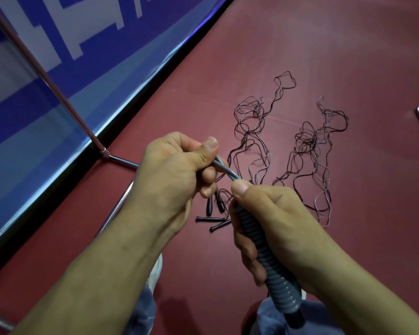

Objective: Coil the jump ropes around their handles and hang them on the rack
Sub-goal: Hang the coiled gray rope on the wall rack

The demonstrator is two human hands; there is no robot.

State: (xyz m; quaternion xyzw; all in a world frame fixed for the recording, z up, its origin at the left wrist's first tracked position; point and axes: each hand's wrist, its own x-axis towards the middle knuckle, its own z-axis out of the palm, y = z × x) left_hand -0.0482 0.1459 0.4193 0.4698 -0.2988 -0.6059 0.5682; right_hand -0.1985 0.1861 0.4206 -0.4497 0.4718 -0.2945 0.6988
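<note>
My right grip (276, 221) is clenched round a jump-rope handle (271, 269). Grey cord is wound in tight turns along the handle's length, and my thumb presses down on the top of the coil. The handle's black butt sticks out of the fist toward 5 o'clock. From the top of the coil a loose stretch of grey cord (225, 169) runs toward 10 o'clock into my left grip (172, 172), which pinches it between thumb and curled fingers. The two hands are close together, just below the middle of the view.

Below them on the red floor (324, 56), several small black handles (214, 218) lie loose between my wrists. Their thin dark ropes (254, 131) trail off in two tangles toward 1 o'clock.

At 9 to 10 o'clock the chrome rack (58, 93) stands with its slanted pole and floor tubes in front of a blue banner (34, 44). A white shoe (156, 267) shows at 6 o'clock under my left forearm.
</note>
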